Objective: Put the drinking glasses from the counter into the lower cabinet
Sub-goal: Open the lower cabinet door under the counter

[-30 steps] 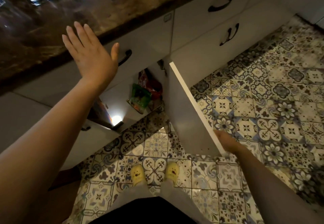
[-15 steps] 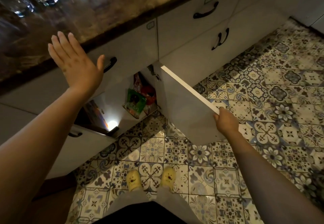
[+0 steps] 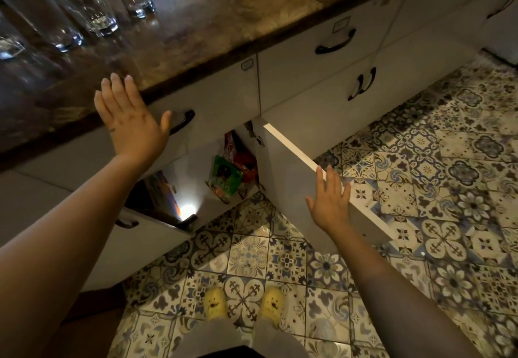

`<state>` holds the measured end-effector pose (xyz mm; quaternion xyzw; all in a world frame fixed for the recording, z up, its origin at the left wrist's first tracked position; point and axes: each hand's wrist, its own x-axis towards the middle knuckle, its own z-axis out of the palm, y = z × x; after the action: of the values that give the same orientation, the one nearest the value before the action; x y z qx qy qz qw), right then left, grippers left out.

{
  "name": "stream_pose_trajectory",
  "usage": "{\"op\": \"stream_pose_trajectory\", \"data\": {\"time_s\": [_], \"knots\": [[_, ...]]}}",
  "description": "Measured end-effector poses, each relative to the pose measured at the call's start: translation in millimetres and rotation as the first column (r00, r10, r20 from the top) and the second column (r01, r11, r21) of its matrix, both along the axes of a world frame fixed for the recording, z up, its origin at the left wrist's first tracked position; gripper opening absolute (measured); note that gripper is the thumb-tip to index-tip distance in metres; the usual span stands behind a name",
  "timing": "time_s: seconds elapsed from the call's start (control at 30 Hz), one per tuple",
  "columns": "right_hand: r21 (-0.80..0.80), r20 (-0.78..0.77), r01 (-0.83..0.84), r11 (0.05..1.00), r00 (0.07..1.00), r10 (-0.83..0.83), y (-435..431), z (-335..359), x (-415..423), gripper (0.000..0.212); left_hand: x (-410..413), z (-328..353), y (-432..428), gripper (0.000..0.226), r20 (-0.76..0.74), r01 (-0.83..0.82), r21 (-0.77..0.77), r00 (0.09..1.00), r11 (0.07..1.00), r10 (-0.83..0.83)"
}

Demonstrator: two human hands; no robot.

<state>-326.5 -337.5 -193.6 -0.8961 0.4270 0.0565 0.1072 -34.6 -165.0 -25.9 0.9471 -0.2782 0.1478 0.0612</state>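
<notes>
Several clear drinking glasses [image 3: 92, 2] stand on the dark marbled counter [image 3: 224, 16] at the top left. My left hand [image 3: 131, 122] is raised with fingers spread, empty, over the counter's front edge, below the glasses. The lower cabinet [image 3: 196, 189] stands open, its white door [image 3: 294, 189] swung out toward me. My right hand [image 3: 332, 203] hovers open in front of the door's inner face, fingers apart, near its top edge.
Inside the cabinet are a green packet [image 3: 224, 179], a red packet [image 3: 241, 158] and a small glowing light [image 3: 187, 208]. Closed white drawers and doors with black handles [image 3: 335, 44] run to the right. Patterned floor tiles [image 3: 420, 189] and my yellow slippers [image 3: 215, 303] lie below.
My right hand has let go of the door's top edge and now floats open in front of it. The door swung wider over the second. The view tilted up, bringing the glasses closer.
</notes>
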Motion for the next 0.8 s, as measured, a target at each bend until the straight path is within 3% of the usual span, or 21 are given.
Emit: {"op": "stream_pose_trajectory", "data": {"time_s": [0.4, 0.5, 0.57, 0.63, 0.7, 0.8], "knots": [[0.01, -0.022, 0.017, 1.0, 1.0, -0.017, 0, -1, 3, 0.085, -3, 10, 9, 0.082, -0.054, 0.047, 0.021, 0.997, 0.999, -0.046], [0.004, 0.055, 0.055, 0.998, 0.997, -0.055, 10, 2, 11, 0.079, -7, 1, 17, 0.078, -0.011, 0.103, -0.025, 0.995, 0.994, -0.103], [-0.011, 0.134, -0.01, 1.0, 0.991, 0.011, 24, 0, 19, 0.075, -17, -16, 25, 0.075, 0.004, 0.174, -0.027, 0.985, 0.984, -0.174], [0.044, 0.169, -0.125, 0.991, 0.979, 0.116, 43, -8, 28, 0.073, -32, -49, 37, 0.075, -0.067, 0.27, 0.029, 0.961, 0.962, -0.268], [0.195, 0.153, -0.217, 0.957, 0.97, 0.189, 62, -19, 40, 0.071, -47, -89, 53, 0.072, -0.205, 0.373, 0.086, 0.914, 0.924, -0.35], [0.449, 0.021, -0.231, 0.863, 0.969, 0.248, 82, -40, 55, 0.071, -54, -148, 80, 0.066, -0.55, 0.502, 0.269, 0.781, 0.822, -0.297]]}}
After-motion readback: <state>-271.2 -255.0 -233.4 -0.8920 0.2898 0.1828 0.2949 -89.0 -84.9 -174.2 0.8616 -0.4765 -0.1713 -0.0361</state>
